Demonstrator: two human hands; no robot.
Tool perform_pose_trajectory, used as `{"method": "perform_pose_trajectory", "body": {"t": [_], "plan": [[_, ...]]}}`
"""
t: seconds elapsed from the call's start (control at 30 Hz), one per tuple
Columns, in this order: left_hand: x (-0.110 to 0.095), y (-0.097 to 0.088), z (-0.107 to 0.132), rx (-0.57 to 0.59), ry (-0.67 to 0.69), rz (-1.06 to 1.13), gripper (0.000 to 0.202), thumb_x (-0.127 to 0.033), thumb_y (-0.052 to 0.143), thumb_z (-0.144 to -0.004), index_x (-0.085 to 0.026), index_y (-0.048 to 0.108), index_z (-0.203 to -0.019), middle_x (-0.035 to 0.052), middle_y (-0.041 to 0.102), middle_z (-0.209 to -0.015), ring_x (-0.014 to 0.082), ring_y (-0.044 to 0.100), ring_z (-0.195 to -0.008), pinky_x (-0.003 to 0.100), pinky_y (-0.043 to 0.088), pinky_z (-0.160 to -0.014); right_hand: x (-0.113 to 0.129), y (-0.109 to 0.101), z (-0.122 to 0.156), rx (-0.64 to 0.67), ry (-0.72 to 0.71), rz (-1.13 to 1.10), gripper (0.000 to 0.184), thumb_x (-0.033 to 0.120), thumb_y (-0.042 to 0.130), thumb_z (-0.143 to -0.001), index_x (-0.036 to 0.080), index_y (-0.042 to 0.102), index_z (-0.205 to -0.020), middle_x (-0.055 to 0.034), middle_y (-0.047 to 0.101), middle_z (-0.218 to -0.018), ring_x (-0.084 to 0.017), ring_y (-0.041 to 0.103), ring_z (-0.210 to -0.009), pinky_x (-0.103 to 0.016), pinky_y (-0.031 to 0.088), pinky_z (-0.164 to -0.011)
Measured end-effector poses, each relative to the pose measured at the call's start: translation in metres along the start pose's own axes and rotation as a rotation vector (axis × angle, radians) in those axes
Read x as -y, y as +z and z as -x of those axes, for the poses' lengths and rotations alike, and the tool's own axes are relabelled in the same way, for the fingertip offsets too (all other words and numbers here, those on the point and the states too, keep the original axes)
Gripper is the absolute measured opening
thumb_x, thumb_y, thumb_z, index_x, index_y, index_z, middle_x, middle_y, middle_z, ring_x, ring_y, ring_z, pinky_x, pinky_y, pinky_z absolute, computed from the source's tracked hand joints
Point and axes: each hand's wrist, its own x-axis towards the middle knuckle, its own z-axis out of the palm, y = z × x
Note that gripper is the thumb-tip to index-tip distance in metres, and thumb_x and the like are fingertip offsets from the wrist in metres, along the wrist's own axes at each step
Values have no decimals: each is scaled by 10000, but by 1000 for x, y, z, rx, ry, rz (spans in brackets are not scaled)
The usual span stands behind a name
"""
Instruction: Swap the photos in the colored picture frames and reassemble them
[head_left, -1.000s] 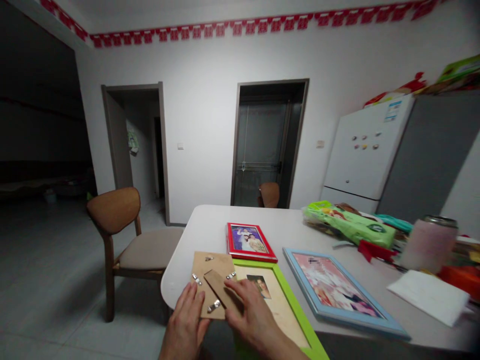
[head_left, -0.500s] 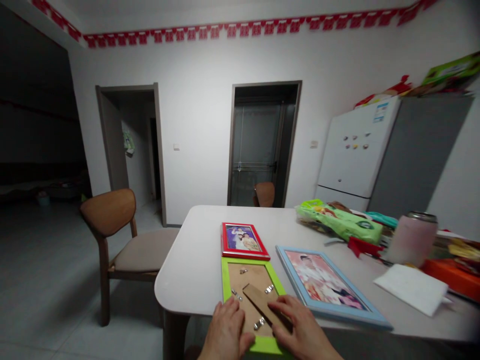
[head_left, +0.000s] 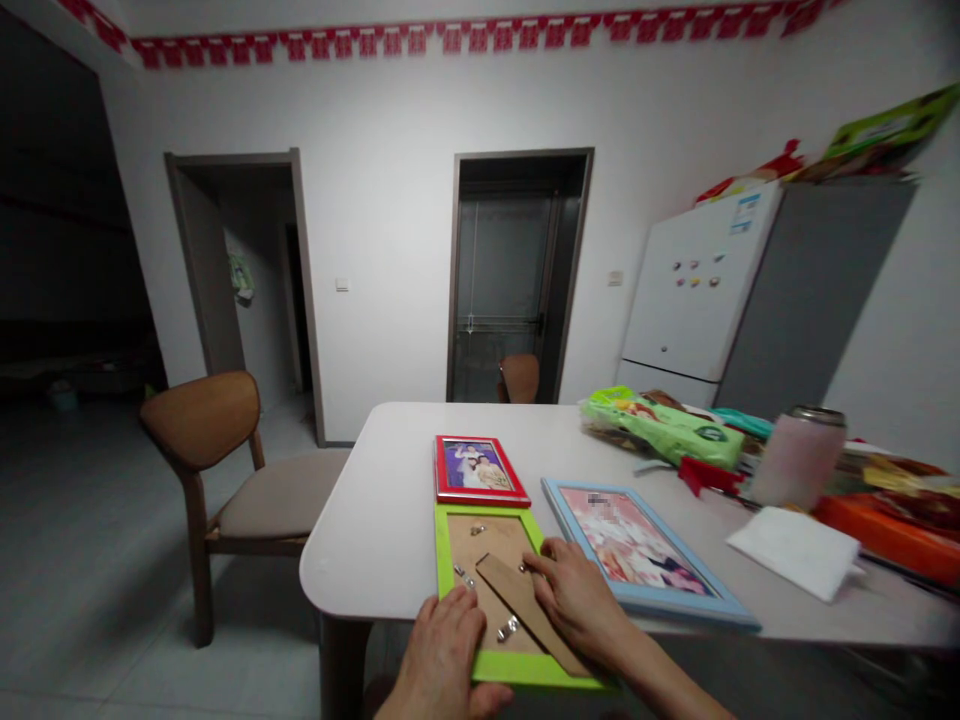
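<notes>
A green picture frame [head_left: 444, 540] lies face down, its near end jutting past the table's front edge. Its brown backboard [head_left: 504, 530] carries a slanting stand leg [head_left: 517, 605] and small metal clips, one [head_left: 508, 629] near the lower side. My left hand [head_left: 442, 650] holds the frame's lower left side, fingers over the edge and thumb along the near rim. With bent fingertips, my right hand [head_left: 574, 595] pinches at the right-hand clip [head_left: 523, 567], which is partly covered. Touching the far end is a red picture frame [head_left: 480, 470], face up. To the right lies a blue picture frame [head_left: 645, 555], also face up.
Farther right on the table are a green package [head_left: 667, 425], a pink jar [head_left: 799, 460], a white napkin [head_left: 795, 550] and an orange box [head_left: 892, 535]. A wooden chair [head_left: 202, 420] stands to the left. A fridge [head_left: 697, 285] is behind on the right.
My right hand has moved up from the stand leg to the right-hand clip. My left hand stays at the frame's left side. The view has shifted slightly.
</notes>
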Motion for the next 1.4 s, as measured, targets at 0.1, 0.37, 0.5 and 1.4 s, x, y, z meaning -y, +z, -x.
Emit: {"method": "perform_pose_trajectory", "body": {"t": [0.1,0.37,0.5,1.4], "plan": [[-5,-3,1,-4,-29,-1,597,-454,609,-624,-171,445,-1124,93,411,-1253,249,327,-1164,427,232,-977,-1,0,-1,8,-13,-11,274,188,351,-741,169,622,-773,-71,508,-822,-176,456,-821,-291,328,-757],[-10,-7,3,14,-55,-4,624,-402,637,-617,-131,436,-1143,111,395,-1262,248,320,-1170,409,229,-989,-2,-5,6,22,-14,-57,275,186,353,-739,152,624,-772,-85,521,-848,-187,461,-849,-305,337,-786],[-11,-7,3,30,-63,-16,621,-378,646,-616,-131,435,-1144,115,389,-1265,247,320,-1172,405,232,-992,16,-12,20,8,-114,-125,280,209,371,-748,228,608,-895,-64,528,-963,-196,444,-917,-322,333,-803],[1,-2,2,-56,20,109,616,-287,722,-537,-213,449,-1085,24,471,-1175,189,407,-1077,279,303,-945,66,3,-17,153,-292,-234,235,173,404,-725,209,636,-745,-20,577,-870,-169,437,-866,-280,311,-759]]}}
